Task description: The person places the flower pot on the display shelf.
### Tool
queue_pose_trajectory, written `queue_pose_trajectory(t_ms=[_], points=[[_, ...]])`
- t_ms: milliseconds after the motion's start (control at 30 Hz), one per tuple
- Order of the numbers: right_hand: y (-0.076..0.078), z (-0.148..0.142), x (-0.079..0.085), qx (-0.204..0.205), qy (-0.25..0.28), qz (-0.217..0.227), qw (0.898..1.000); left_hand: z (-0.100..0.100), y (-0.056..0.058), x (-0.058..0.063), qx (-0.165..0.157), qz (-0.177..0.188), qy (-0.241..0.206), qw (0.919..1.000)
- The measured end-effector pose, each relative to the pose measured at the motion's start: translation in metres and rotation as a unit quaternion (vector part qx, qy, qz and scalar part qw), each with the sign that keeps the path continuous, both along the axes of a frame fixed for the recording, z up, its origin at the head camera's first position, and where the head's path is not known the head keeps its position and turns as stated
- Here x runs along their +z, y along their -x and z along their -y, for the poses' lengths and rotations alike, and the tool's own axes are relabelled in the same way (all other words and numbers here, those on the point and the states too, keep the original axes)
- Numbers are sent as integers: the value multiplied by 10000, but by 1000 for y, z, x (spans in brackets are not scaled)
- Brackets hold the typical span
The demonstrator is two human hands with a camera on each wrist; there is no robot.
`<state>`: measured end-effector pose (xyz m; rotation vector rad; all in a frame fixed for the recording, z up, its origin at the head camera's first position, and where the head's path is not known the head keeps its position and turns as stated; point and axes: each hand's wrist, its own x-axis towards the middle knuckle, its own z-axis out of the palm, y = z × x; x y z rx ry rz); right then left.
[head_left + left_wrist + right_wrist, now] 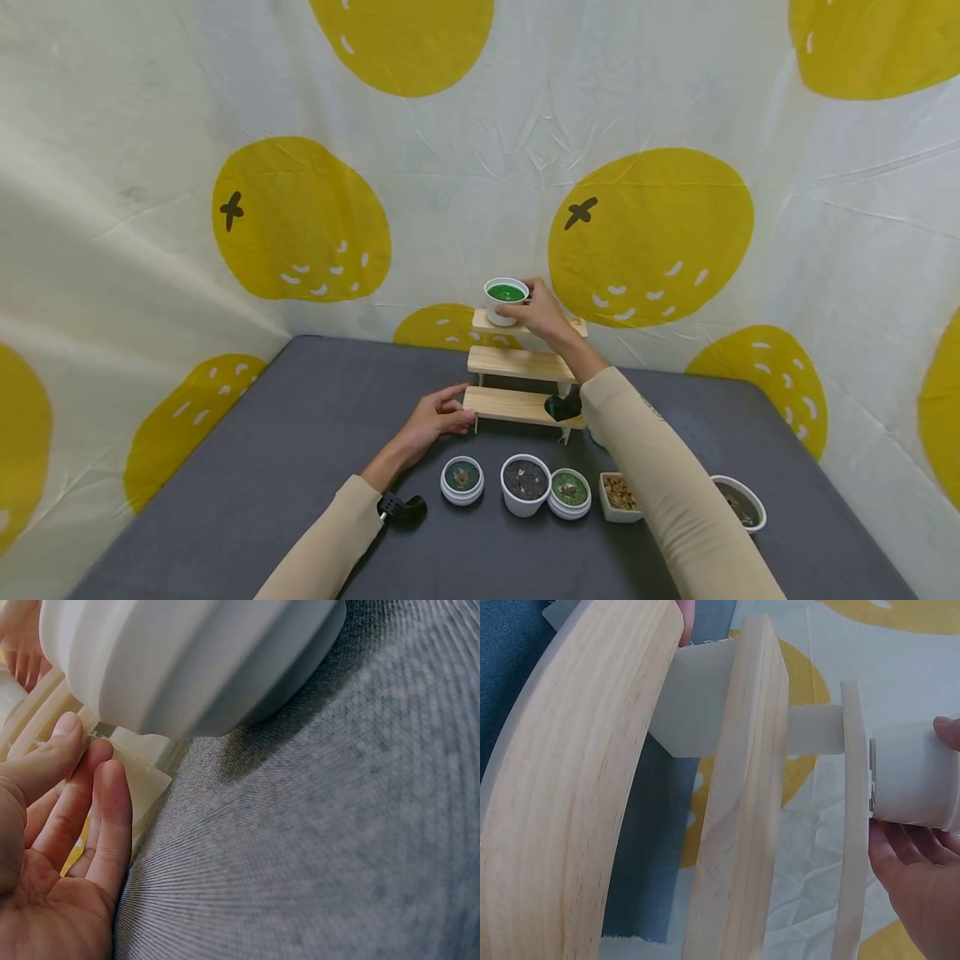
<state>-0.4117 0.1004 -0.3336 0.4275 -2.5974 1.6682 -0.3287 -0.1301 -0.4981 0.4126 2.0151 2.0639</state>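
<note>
- Head view: soft, diffuse light; pale backdrop evenly lit, grey counter darker, faint shadows; wide-angle stretching towards the edges.
- Left wrist view: dimmer, shadow beneath the white pot, foreground soft.
- Right wrist view: brighter, nearest plank bowed by distortion.

On the left, the bench is offering a wide path beside the left hand, whose fingers are filling the space at the left end of the wooden stand. The right hand and white cup are occupying the top step, while the right sleeve is barring the right-hand approach. In front, a narrow gap is separating the left round pot from the dark-topped pot; the green-topped pot is crowding the latter's right side.
</note>
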Motion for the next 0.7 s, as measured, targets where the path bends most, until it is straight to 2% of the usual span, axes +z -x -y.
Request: queue_pose_trajectory(t_ms=[700], points=[[0,1,0,-64,-133,4,9999,3,1,0,-41,-33,-5,10000]])
